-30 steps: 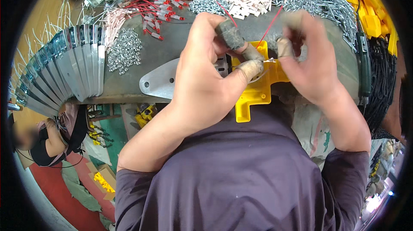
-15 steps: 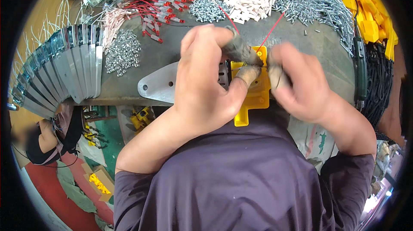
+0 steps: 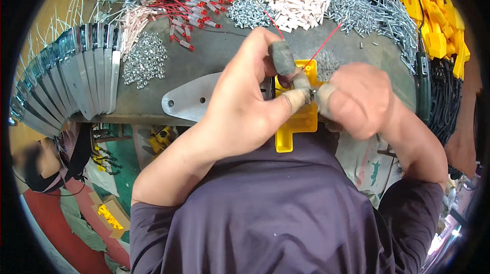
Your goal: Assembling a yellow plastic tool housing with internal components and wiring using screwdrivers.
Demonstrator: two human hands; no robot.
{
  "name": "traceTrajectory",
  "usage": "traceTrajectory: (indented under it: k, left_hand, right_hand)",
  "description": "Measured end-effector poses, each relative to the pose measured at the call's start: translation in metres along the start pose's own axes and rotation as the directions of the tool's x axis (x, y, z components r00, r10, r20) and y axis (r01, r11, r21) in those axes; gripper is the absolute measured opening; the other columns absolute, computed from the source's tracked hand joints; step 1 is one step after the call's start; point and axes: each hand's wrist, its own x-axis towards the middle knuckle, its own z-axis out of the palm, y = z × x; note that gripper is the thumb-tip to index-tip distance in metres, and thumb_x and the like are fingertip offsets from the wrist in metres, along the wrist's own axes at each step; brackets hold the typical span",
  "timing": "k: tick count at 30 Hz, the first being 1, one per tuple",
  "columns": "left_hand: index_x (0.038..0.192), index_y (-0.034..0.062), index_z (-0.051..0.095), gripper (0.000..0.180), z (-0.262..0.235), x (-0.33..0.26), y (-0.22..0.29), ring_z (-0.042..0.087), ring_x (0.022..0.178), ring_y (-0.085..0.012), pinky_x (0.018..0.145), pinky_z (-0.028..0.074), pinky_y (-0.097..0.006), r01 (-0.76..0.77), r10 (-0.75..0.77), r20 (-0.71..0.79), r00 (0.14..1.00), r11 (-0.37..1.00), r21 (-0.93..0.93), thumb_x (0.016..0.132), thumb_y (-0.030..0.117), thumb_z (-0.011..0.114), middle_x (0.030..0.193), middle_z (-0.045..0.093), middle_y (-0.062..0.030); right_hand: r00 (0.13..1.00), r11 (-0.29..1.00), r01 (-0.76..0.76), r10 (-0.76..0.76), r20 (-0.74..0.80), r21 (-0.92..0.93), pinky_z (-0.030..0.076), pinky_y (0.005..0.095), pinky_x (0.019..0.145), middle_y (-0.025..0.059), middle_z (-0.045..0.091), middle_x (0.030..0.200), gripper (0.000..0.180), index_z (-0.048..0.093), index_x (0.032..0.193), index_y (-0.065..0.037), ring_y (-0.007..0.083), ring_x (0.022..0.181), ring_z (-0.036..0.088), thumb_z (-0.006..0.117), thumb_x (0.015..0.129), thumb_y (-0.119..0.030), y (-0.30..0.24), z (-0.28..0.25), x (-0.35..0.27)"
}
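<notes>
My left hand [image 3: 245, 95] is closed in a pinch over a yellow plastic housing [image 3: 306, 121], with worn grey-beige covers on its fingertips. Two thin red wires [image 3: 322, 46] run outward from around its fingers. A small dark bit, too small to name, shows at the thumb tip. Close beside it on the right, my right hand [image 3: 360, 100] is curled and blurred, its covered fingertips nearly meeting the left ones; what they grip is hidden. Under my left hand lies a flat grey metal plate [image 3: 186, 98] with holes, its right end beside the housing.
Along the back lie red-wired connectors [image 3: 196, 6], white plastic pieces [image 3: 296, 6], screws [image 3: 352, 11] and nuts [image 3: 144, 59]. Metal plates fan out [image 3: 76, 75] at left. Yellow housings [image 3: 436, 24] and black cords [image 3: 444, 105] are heaped at right. Another person [image 3: 51, 164] is at lower left.
My right hand has turned and curled inward, its fingertips now lower beside the left thumb. The left fingertips have shifted slightly downward over the housing.
</notes>
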Motion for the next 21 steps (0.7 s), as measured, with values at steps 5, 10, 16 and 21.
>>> traceTrajectory:
  k: [5,10,16,21]
  left_hand:
    - [0.106,0.0051,0.038,0.043,-0.003,-0.002,-0.003,0.061,0.087,-0.0122,0.106,0.034,-0.041,-0.243,0.314,-0.079,0.946,0.849,0.47,0.078,-0.003,0.07,0.09,0.062,-0.0047]
    - [0.106,0.0055,0.039,0.044,-0.003,-0.002,-0.004,0.06,0.088,-0.0118,0.11,0.028,-0.045,-0.286,0.367,-0.01,0.93,0.741,0.608,0.077,-0.003,0.071,0.091,0.061,-0.0039]
    - [0.106,0.0063,0.038,0.042,-0.007,-0.002,-0.005,0.06,0.091,-0.0117,0.112,0.025,-0.047,-0.292,0.37,-0.038,0.928,0.786,0.545,0.079,-0.001,0.07,0.091,0.062,-0.0026]
    - [0.106,0.0064,0.038,0.042,-0.004,-0.001,-0.004,0.061,0.09,-0.0134,0.112,0.023,-0.049,-0.235,0.283,-0.02,0.959,0.83,0.506,0.079,0.0,0.07,0.091,0.063,-0.0031]
  right_hand:
    - [0.606,0.49,-0.768,0.765,0.218,0.412,0.046,0.0325,0.048,0.0064,0.053,0.068,0.017,0.057,0.096,-0.005,0.0227,0.057,0.055,0.063,0.081,-0.01,-0.009,-0.004,0.021]
    - [0.977,0.976,-0.21,0.212,-0.026,0.056,0.044,0.0333,0.049,0.0061,0.05,0.067,0.008,0.052,0.091,-0.008,0.024,0.054,0.052,0.058,0.087,-0.009,-0.008,0.007,0.013]
    - [0.593,0.366,-0.715,0.769,0.239,0.595,0.045,0.0326,0.058,0.0111,0.054,0.071,0.015,0.049,0.104,-0.005,0.0287,0.062,0.055,0.053,0.091,-0.01,-0.01,-0.006,0.019]
    - [0.889,0.843,-0.457,0.438,0.13,0.284,0.044,0.0289,0.058,0.0098,0.05,0.07,0.014,0.051,0.106,-0.006,0.0235,0.057,0.051,0.05,0.092,-0.011,-0.009,0.0,0.007]
